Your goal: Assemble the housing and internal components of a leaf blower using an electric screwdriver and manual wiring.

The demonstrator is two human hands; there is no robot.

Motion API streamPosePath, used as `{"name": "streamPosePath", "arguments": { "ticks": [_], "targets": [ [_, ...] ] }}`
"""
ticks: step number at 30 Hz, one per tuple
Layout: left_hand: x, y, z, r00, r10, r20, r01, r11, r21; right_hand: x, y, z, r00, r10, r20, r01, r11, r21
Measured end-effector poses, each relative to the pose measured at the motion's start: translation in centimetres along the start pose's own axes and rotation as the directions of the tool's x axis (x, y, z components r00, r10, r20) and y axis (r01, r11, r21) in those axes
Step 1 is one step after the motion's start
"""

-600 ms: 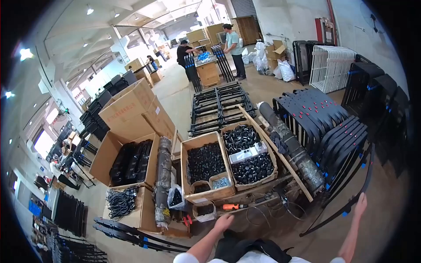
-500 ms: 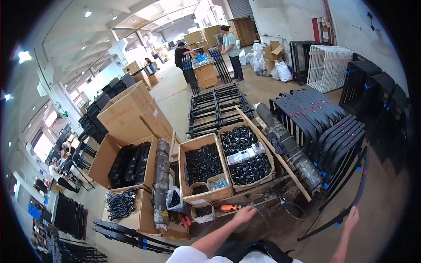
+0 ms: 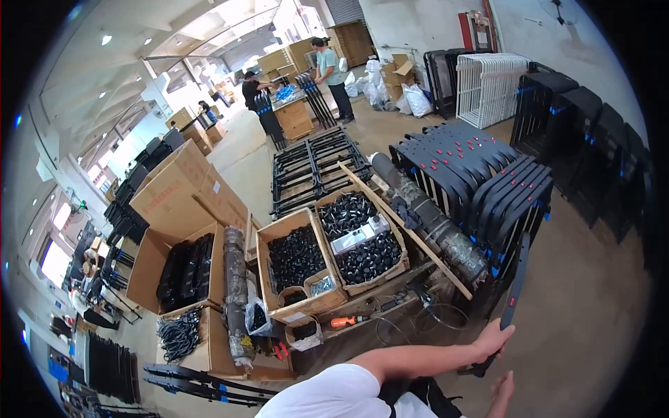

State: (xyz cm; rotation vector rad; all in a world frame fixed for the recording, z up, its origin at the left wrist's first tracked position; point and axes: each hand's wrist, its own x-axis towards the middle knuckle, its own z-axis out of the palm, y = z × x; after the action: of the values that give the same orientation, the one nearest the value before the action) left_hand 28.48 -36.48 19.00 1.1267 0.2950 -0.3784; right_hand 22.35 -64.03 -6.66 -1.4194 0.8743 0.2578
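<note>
My left arm reaches across to the right, and my left hand [image 3: 493, 339] is closed around a black metal frame [image 3: 518, 282] with a small red piece on its bar. The frame stands tilted, close to a stack of similar black frames [image 3: 453, 157] with red and blue pieces. Just below, my right hand [image 3: 502, 390] is off the bar, its fingers partly spread with nothing visible in them. An orange-handled screwdriver [image 3: 345, 321] lies on the bench edge to the left, near some thin cable loops [image 3: 446, 317].
Ahead stand cardboard boxes of black plastic caps [image 3: 296, 254] and black fittings [image 3: 362, 258]. A wrapped roll [image 3: 432, 216] and a wooden strip [image 3: 411, 237] lie beside them. More black frames lean at lower left [image 3: 195, 383]. Two people work at a far table [image 3: 296, 118].
My left hand has moved from near the screwdriver rightward and taken hold of the frame. My right hand has let go of it and dropped lower. The view has turned rightward.
</note>
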Motion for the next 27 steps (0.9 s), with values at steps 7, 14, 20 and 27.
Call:
{"name": "streamPosePath", "arguments": {
  "ticks": [7, 14, 20, 27],
  "targets": [
    [-6.6, 1.9, -8.4, 0.999, -0.014, -0.039, 0.020, 0.988, 0.150, -0.2, 13.1, 10.5, 0.644, 0.601, 0.473, -0.747, 0.628, 0.218],
    [-9.7, 1.9, -10.0, 0.999, -0.032, 0.034, 0.021, 0.961, 0.277, 4.5, 17.1, 15.4, 0.676, 0.219, 0.703, -0.365, 0.929, 0.062],
    [-11.9, 3.0, -11.7, 0.971, -0.014, 0.237, -0.037, 0.977, 0.212, 5.2, 15.3, 14.3, 0.870, 0.199, 0.450, -0.355, 0.888, 0.293],
    [-21.3, 9.1, -22.9, 0.982, 0.188, -0.001, -0.187, 0.980, 0.073, -7.3, -3.7, 19.0, 0.963, 0.150, 0.223, -0.239, 0.857, 0.457]
  ]
}}
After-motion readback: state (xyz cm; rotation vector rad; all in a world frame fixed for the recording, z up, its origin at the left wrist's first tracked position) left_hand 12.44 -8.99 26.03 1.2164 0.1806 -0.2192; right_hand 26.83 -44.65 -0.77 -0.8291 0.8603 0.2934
